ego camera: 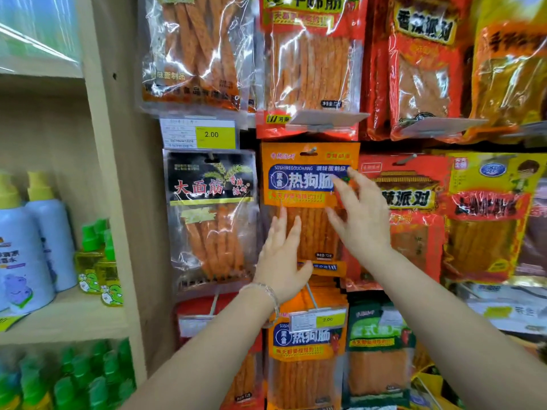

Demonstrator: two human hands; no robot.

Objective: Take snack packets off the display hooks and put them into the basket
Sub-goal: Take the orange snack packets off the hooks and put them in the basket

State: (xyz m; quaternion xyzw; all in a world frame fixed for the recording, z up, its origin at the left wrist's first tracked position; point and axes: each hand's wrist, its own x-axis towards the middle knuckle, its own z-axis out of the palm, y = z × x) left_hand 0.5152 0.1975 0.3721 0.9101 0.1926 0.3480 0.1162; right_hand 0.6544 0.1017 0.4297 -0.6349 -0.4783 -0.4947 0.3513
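An orange snack packet (302,184) with a blue label hangs on a display hook (310,150) at the centre of the wall. My left hand (281,258) lies with straight fingers against the packet's lower left part. My right hand (359,216) is spread over the packet's right side, fingers straight and reaching up to the blue label. Neither hand grips anything. The basket is not in view.
Other packets hang all around: a black-labelled one (211,214) to the left, red ones (414,220) to the right, orange ones (305,359) below. A price tag (318,319) juts out under my left wrist. A wooden shelf (59,318) at left carries bottles.
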